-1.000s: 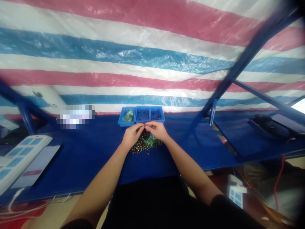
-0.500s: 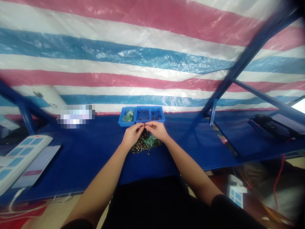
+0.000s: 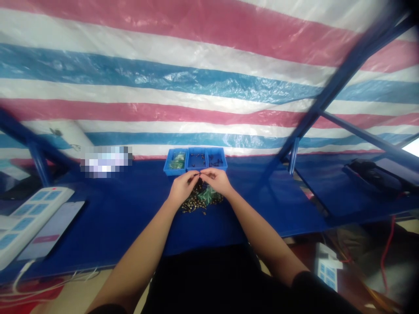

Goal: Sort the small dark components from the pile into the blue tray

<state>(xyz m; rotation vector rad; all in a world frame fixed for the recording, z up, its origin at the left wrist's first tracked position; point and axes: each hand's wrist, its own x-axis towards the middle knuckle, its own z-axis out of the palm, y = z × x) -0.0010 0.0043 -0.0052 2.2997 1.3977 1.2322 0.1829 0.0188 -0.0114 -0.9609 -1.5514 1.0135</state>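
Note:
My left hand (image 3: 181, 189) and my right hand (image 3: 215, 181) meet fingertip to fingertip above a heap of small brass and green parts (image 3: 200, 199) on the blue table (image 3: 124, 218). Both hands are closed in a pinch on a tiny dark part (image 3: 198, 174) held between them. It is too small to name. Just beyond the hands stands a row of three small blue bins (image 3: 195, 160); the left bin holds green pieces, the other two hold small dark pieces.
A white power strip (image 3: 24, 222) and a phone (image 3: 50, 229) lie at the table's left end. A blurred patch (image 3: 105, 161) sits at the back left. Blue frame bars (image 3: 314, 109) slant up at the right, over a black device (image 3: 373, 174). A striped tarp hangs behind.
The hands stay pinched together over the heap. The whole view has shifted down a little.

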